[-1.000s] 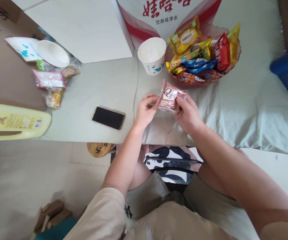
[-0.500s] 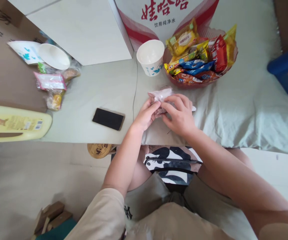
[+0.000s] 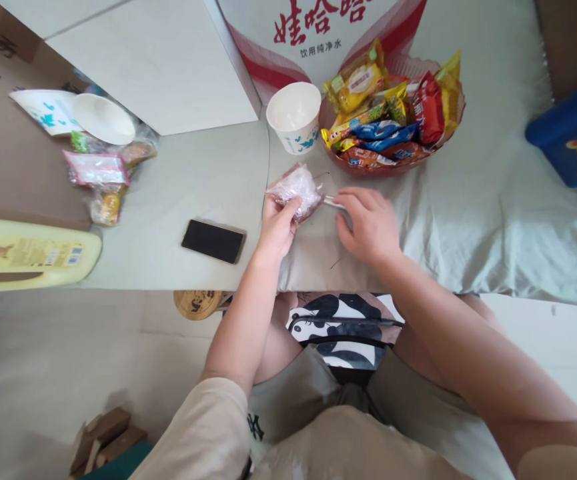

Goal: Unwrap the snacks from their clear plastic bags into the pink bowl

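My left hand (image 3: 278, 223) grips a small pink snack packet (image 3: 295, 185), crumpled, just above the cloth-covered table (image 3: 468, 220). My right hand (image 3: 368, 223) is a little to the right of it, fingers curled, pinching a thin strip (image 3: 333, 201) that runs from the packet's side. A white paper cup (image 3: 294, 117) stands just behind the packet. A reddish bowl (image 3: 393, 163) heaped with wrapped snacks (image 3: 388, 107) sits behind my right hand.
A black phone (image 3: 213, 241) lies left of my left hand. Farther left are bagged snacks (image 3: 99, 170), a white bowl (image 3: 103, 118) and a yellow jug (image 3: 28, 255) on its side. A red-and-white carton (image 3: 318, 33) stands behind; a blue box (image 3: 573, 137) at right.
The packet went from held flat between both hands to crumpled in my left hand. My right hand has pulled away to the right with a thin strip.
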A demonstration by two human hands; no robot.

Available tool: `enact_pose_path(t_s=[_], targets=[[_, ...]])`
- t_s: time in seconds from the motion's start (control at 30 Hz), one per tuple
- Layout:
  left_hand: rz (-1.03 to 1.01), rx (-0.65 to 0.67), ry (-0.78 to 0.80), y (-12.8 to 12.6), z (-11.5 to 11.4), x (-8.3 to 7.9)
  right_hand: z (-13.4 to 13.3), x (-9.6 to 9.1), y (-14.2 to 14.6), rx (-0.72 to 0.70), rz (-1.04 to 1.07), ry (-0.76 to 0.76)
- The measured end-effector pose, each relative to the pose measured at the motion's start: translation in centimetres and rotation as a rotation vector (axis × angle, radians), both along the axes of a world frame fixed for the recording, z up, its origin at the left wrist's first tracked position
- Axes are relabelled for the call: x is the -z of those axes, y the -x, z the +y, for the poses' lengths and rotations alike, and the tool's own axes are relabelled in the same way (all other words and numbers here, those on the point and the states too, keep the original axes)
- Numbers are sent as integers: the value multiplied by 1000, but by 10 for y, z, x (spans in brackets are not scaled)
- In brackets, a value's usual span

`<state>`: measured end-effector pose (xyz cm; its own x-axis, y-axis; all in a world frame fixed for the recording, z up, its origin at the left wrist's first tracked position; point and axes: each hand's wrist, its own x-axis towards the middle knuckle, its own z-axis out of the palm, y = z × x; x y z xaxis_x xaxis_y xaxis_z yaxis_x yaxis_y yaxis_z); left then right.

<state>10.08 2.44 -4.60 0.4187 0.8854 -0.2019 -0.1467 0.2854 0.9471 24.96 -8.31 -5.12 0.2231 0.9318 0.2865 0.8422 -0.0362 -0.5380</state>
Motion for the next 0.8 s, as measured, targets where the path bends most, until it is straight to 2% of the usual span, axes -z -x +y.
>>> enact_pose_path(t_s=[0.07, 0.13, 0.27, 0.4, 0.6, 0.73, 0.8], targets=[[12, -28, -43, 1, 3, 0, 0, 4, -6, 132, -45, 53], [15, -62, -87, 3, 6, 0, 0, 7, -10, 194, -80, 110], [-5, -195, -145, 7, 13, 3, -1, 5, -9, 197, -106, 183], [64, -320, -151, 11, 19, 9, -2, -1, -5, 191, 30, 219], [130, -227, -266, 8, 14, 16, 0, 0, -1, 4, 201, 92], [113, -141, -328, 0, 2, 14, 2, -1, 3, 16, 170, 82], [108, -83, -301, -3, -1, 12, 2, -2, 5, 29, 121, 78]])
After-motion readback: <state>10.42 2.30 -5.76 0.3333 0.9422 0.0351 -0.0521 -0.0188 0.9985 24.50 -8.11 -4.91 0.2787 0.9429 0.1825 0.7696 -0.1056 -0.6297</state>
